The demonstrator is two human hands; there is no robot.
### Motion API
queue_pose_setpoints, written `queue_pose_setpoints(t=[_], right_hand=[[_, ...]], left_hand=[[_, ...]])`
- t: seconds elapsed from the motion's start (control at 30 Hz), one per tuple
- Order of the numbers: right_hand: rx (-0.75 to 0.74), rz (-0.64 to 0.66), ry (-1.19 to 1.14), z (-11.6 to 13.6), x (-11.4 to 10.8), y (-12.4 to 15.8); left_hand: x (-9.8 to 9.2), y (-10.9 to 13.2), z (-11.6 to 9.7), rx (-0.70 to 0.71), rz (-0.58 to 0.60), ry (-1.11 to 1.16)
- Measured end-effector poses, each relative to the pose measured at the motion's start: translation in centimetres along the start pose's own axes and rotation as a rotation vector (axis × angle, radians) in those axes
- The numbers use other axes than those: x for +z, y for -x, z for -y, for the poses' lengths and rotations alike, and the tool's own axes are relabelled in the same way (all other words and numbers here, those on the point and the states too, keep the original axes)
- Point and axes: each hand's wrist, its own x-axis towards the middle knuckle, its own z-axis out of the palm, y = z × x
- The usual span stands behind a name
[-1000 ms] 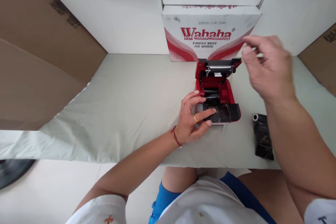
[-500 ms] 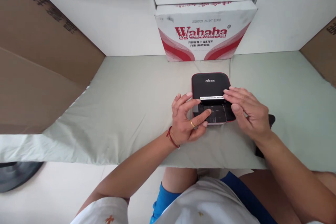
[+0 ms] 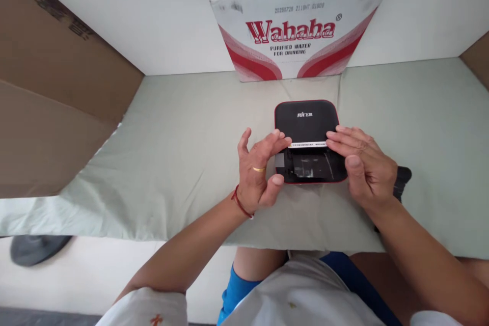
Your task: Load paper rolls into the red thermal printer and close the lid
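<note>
A small black printer with red trim lies on the cloth, white lettering on its lid and a white warning strip across its middle. Below the strip is a glossy black front panel with light marks. My left hand is open at the printer's left side, its fingertips by the strip's left end and its thumb apart from the fingers. My right hand lies along the right side, fingers stretched out with their tips on the lid's edge by the strip. A black object is partly hidden behind my right wrist.
A pale green cloth covers the table. Behind the printer stands a white and red Wahaha water carton, with white boxes around it. A large brown cardboard box stands on the left.
My left hand has drawn back off the front panel, its index finger lifting away and its thumb spreading. The right hand stays at the printer's right side. The view has shifted slightly closer.
</note>
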Motion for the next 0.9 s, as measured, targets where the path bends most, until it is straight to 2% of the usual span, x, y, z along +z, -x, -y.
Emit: queue_pose_setpoints(t=[0.13, 0.23, 0.33, 0.4, 0.5, 0.57, 0.73, 0.9], right_hand=[[-0.010, 0.029, -0.007, -0.1, -0.1, 0.3], [-0.030, 0.062, -0.015, -0.1, -0.3, 0.7], [-0.123, 0.091, -0.020, 0.3, -0.4, 1.1], [-0.190, 0.085, -0.031, 0.5, -0.4, 1.2], [-0.233, 0.051, -0.039, 0.7, -0.3, 1.3], [-0.237, 0.024, -0.025, 0.8, -0.4, 1.3], [-0.219, 0.014, 0.045, 0.9, -0.4, 1.6], [-0.308, 0.017, 0.019, 1.0, -0.3, 1.5]], left_hand=[[-0.1, -0.1, 0.3, -0.033, 0.006, 0.050], [0.5, 0.2, 1.1, -0.084, -0.008, 0.208], [1.1, 0.5, 2.0, -0.216, -0.056, 0.432], [1.1, 0.6, 2.8, -0.310, -0.090, 0.489], [0.9, 0.4, 3.8, -0.488, 0.019, 0.499], [0.9, 0.2, 4.2, -0.559, 0.067, 0.514], [1.7, 0.5, 4.0, -0.600, 0.084, 0.592], [2.6, 0.7, 3.8, -0.597, 0.050, 0.670]])
